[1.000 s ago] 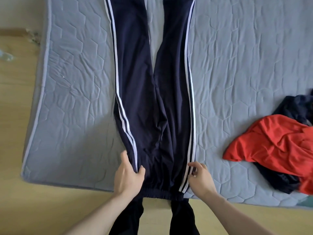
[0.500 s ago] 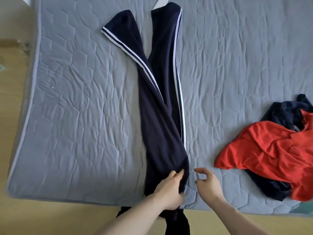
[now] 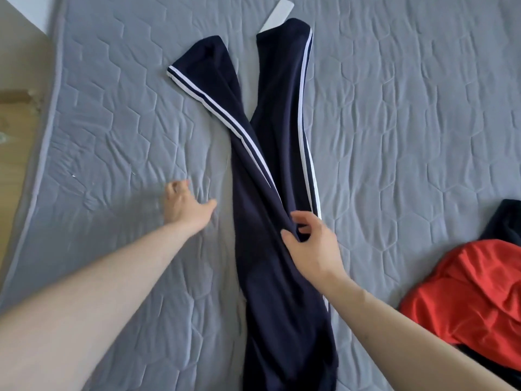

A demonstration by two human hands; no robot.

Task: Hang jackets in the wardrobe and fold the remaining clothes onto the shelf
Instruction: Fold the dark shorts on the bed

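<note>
Navy track trousers (image 3: 270,249) with white side stripes lie lengthwise on the grey quilted mattress (image 3: 408,136), folded so one leg lies across the other; the two leg ends splay apart at the far end. My right hand (image 3: 310,244) pinches a fold of the trousers' right edge near the middle. My left hand (image 3: 183,204) hovers over bare mattress just left of the trousers, fingers loosely curled, holding nothing.
A red garment (image 3: 473,294) lies crumpled on a dark garment (image 3: 504,221) at the mattress's right side. A white label (image 3: 279,14) sticks out beyond the far leg end. Wooden floor (image 3: 14,136) shows past the mattress's left edge.
The left hand flipped the left trouser leg over the right one, then let go and moved out left onto the mattress. The right hand moved up and took hold of the trousers' edge.
</note>
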